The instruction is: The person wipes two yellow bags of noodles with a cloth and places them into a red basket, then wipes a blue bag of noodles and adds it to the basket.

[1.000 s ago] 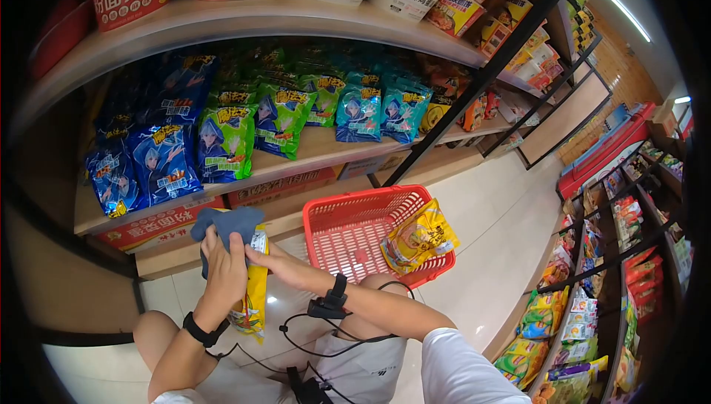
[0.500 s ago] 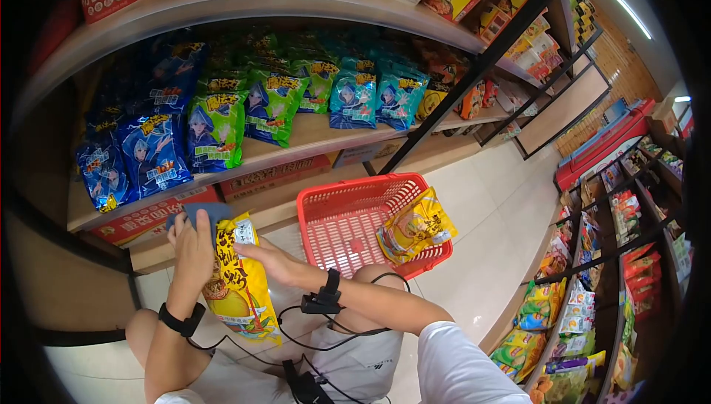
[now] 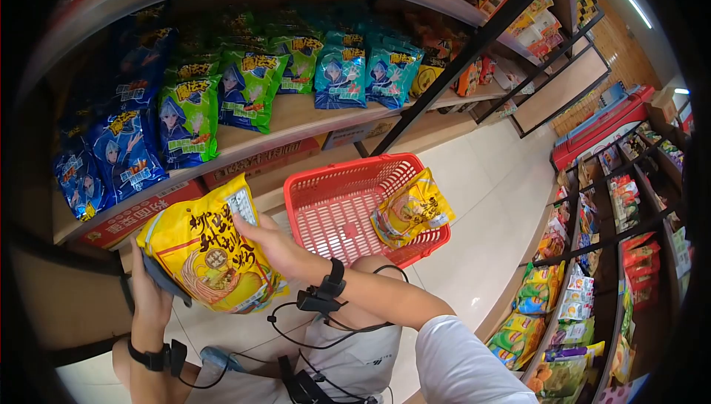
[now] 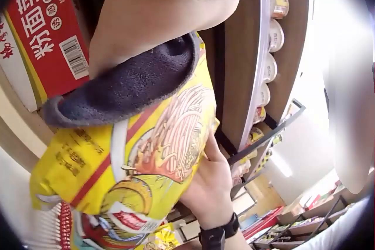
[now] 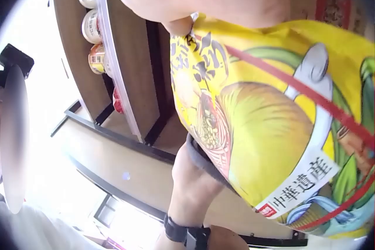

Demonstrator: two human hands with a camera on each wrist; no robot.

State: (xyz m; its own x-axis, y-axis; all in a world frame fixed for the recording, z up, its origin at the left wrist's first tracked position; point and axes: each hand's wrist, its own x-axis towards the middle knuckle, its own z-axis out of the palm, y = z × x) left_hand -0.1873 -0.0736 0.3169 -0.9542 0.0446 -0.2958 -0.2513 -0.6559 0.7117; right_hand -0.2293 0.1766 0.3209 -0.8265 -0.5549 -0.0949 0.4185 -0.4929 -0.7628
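A yellow bag of instant noodles (image 3: 215, 248) is tilted in front of me, its printed front facing up in the head view. My right hand (image 3: 272, 247) grips its right edge, the thumb lying on the front and the fingers behind. At the opposite edge, my left hand (image 3: 150, 296) holds a dark grey cloth (image 3: 167, 282) against the bag. In the left wrist view the cloth (image 4: 135, 89) lies along the bag's surface under that hand, whose fingertips are hidden. A red basket (image 3: 326, 224) stands on the floor beyond the right hand, with another yellow noodle bag (image 3: 412, 211) inside.
A low shelf (image 3: 289, 122) ahead carries blue, green and teal snack bags (image 3: 189, 122). Red cartons (image 3: 144, 214) sit beneath it. A black post (image 3: 444, 74) rises beyond the basket, and stocked shelves (image 3: 585, 293) line the right. Cables hang by my knees.
The noodle bag has been turned from edge-on to front up and raised slightly. The cloth has moved from the bag's top to its left edge. The view has shifted downward.
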